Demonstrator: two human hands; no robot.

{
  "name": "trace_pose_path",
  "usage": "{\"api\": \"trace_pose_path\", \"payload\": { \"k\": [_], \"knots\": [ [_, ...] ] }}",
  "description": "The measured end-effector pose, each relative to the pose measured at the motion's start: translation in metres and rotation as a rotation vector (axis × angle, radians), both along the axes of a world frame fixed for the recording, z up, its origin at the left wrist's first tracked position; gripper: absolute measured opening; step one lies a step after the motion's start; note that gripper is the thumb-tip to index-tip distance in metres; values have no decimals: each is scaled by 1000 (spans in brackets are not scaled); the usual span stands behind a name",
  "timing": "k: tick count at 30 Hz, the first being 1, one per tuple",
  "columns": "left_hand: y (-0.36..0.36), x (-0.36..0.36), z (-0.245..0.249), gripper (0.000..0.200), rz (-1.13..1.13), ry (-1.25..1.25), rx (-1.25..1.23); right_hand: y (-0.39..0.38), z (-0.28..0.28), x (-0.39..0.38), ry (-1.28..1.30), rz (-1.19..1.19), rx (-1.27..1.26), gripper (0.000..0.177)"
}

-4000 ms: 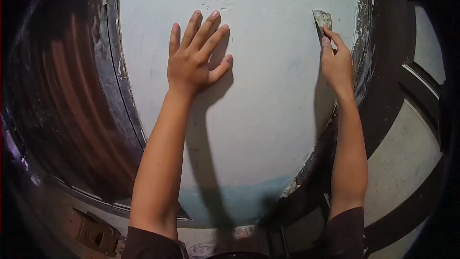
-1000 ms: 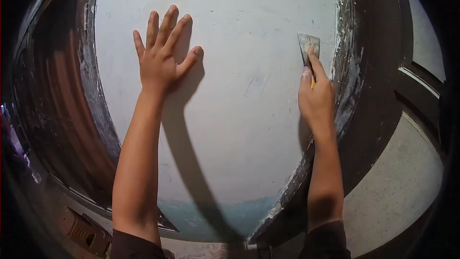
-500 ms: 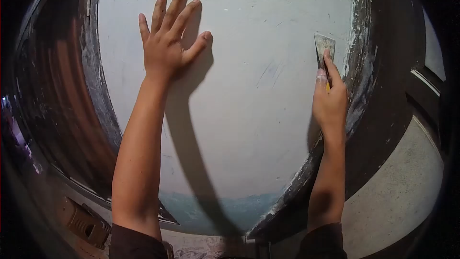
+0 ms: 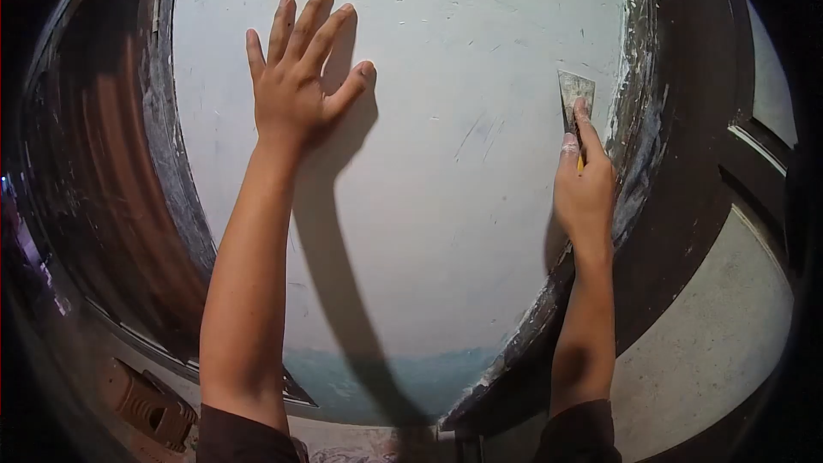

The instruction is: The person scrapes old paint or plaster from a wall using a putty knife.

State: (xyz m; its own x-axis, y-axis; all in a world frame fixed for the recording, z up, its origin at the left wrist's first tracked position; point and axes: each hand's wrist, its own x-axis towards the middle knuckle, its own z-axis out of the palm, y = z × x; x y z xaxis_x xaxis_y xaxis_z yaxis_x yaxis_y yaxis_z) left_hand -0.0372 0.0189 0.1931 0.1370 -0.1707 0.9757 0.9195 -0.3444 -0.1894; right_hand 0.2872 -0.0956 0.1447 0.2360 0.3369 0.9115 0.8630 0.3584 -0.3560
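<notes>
My left hand (image 4: 296,90) lies with spread fingers against the pale panel (image 4: 411,206), at its upper left. My right hand (image 4: 587,180) grips a putty knife (image 4: 577,90) near the panel's right edge. The index finger is stretched along the knife's metal blade, which points up at the panel surface; a bit of yellow handle shows between the fingers. Whitish residue marks the thumb. Scratches and small dents dot the panel, and a bluish-green band (image 4: 369,377) runs along its bottom.
Dark frame edges with chipped white paint (image 4: 639,60) border the panel on both sides. Reddish-brown folds (image 4: 129,180) hang at the left. A brown plastic object (image 4: 146,407) sits low on the left. Pale wall sections (image 4: 711,317) show at the right.
My right hand and the putty knife have shifted slightly down and left in view. My left hand stays on the panel; the whole view has moved a little.
</notes>
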Motion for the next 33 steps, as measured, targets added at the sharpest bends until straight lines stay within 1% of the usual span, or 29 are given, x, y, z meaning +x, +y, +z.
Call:
{"api": "trace_pose_path", "payload": {
  "k": [2, 5, 7, 8, 12, 13, 14, 16, 17, 18, 20, 21, 23, 24, 26, 29, 33],
  "knots": [
    [-1, 0, 1, 66, -1, -2, 2, 11, 11, 6, -20, 42, 103, 47],
    [0, -1, 2, 65, 10, 10, 17, 8, 55, 7, 45, 58, 122, 46],
    [0, -1, 1, 65, 12, 10, 23, 8, 60, 13, 56, 66, 110, 46],
    [1, -1, 2, 65, 13, 8, 19, 9, 60, 14, 64, 74, 95, 46],
    [-3, 1, 0, 62, -19, 14, 4, 6, 3, 11, 5, 19, 68, 46],
    [-2, 0, 1, 62, -18, 18, 10, -1, -3, 5, 26, -10, 11, 47],
    [-1, 0, 1, 62, -16, 20, 14, -1, -1, 6, 21, -18, 10, 47],
    [0, 1, 0, 62, -5, 12, 18, 4, 8, 5, -9, -16, 88, 47],
    [1, 1, 0, 62, -10, 8, 17, 3, 22, 7, 32, -3, 46, 46],
    [0, 1, -1, 62, -14, 7, 14, 15, 33, 16, -27, 20, 160, 45],
    [-3, 0, -1, 61, -16, 16, 7, 4, 59, 7, 175, 80, 12, 45],
    [-3, 0, -1, 61, -10, 19, 12, 9, 54, 9, 178, 77, 14, 45],
    [1, -1, 1, 61, 0, 24, 29, 19, 38, 18, 4, 14, 150, 45],
    [0, 0, 1, 62, -10, 20, 24, 10, 26, 13, 8, 10, 88, 45],
    [1, -1, 1, 62, -8, 18, 31, 6, 7, 7, 12, 8, 82, 45],
    [1, -1, 1, 63, 18, 13, 35, 11, 17, 10, 18, 86, 125, 45],
    [-2, -2, 2, 63, 9, 22, 9, 22, 63, 17, 47, 44, 158, 45]
  ]
}}
